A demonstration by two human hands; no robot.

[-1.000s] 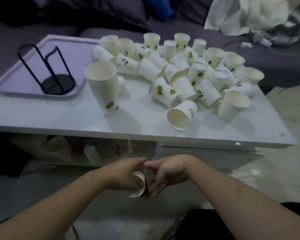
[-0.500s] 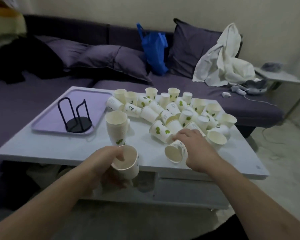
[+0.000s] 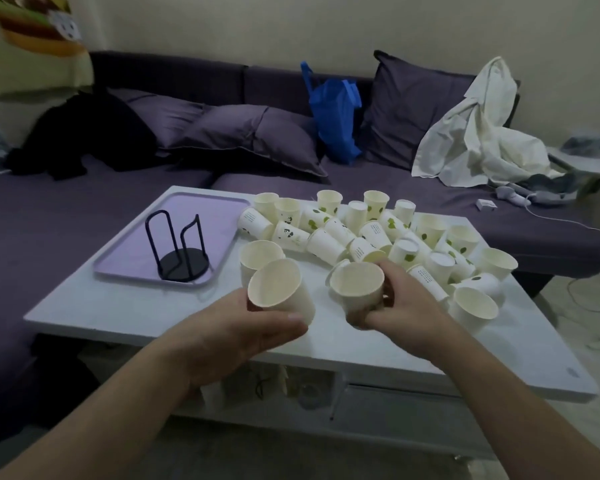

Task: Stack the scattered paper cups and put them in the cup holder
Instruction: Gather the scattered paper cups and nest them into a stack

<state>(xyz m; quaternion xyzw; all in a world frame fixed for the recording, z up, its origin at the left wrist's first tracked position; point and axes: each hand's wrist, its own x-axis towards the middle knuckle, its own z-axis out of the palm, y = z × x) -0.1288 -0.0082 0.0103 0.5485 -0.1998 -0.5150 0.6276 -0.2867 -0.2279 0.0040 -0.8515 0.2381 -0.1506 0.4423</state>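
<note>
My left hand (image 3: 246,332) grips a white paper cup (image 3: 279,291), tilted with its mouth toward me, above the table's front part. My right hand (image 3: 400,306) holds a second paper cup (image 3: 359,287) by its lower part, mouth up. Just behind the left cup stands a stack of nested cups (image 3: 258,256). Several loose cups (image 3: 371,233), white with green leaf prints, lie scattered across the middle and right of the white table (image 3: 136,306). The black wire cup holder (image 3: 181,249) stands empty on a purple tray (image 3: 129,251) at the back left.
A purple sofa (image 3: 66,202) with cushions, a blue bag (image 3: 335,119) and a white cloth (image 3: 475,133) runs behind the table. A shelf under the tabletop holds small items. Light floor lies to the right.
Both hands came up from below the table edge. The left hand raised its cup over the table; the right hand took a cup from the pile and lifted it.
</note>
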